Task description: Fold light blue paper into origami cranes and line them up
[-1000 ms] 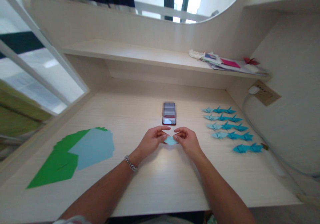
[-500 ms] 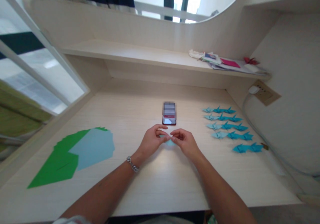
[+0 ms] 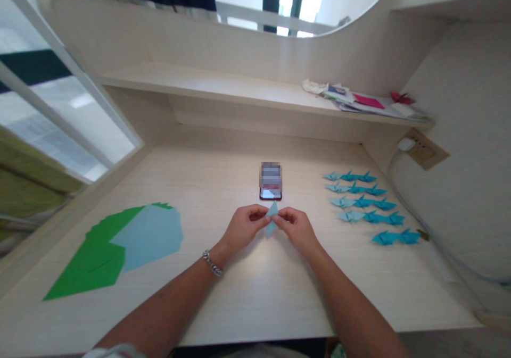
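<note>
Light-blue origami paper, folded to a narrow diamond, raised above the desk just near of the smartphone. Pinched from the left between thumb and fingers of the left hand, and from the right likewise by the right hand, thumbs nearly meeting at mid-length. Compared with one second earlier: changed from a broad, low shape to a slim one, tip pointing far; judged as a fold taken narrower or a turn of the piece, exact crease too small to tell. At right, blue paper cranes in rows, the nearest row of two. At left, light-blue sheets overlapping green sheets. No box or tray visible; on the far shelf, a pile of papers at right.
</note>
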